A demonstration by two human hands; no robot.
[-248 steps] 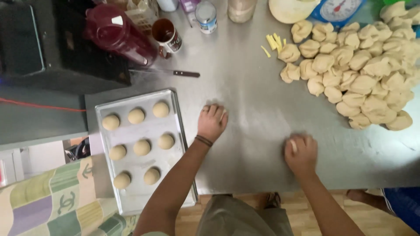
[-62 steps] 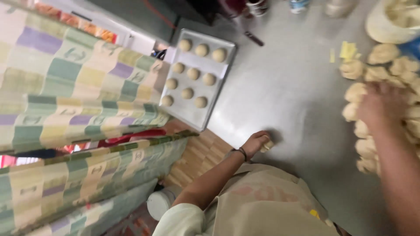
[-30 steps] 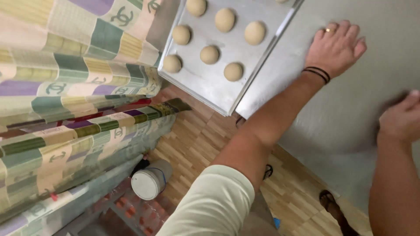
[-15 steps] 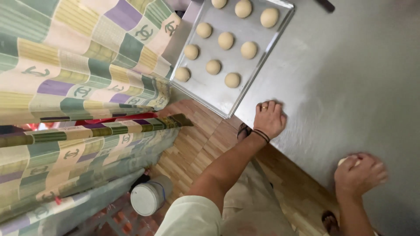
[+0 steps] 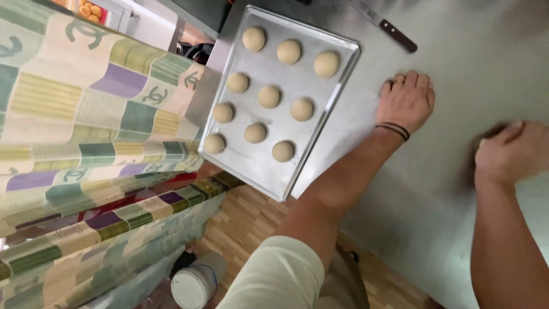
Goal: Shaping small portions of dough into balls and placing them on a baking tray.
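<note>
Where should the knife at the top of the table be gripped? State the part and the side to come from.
Grip the knife by its dark handle, the end nearer the left hand. Come from above and from the right, since it lies flat on the metal table with the blade pointing away to the upper left.

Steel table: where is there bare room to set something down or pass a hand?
Bare table lies between the knife and the left hand, and below both hands toward the near edge. The tray is crowded with dough balls; only its near corner is free. The right hand blurs its spot.
</note>
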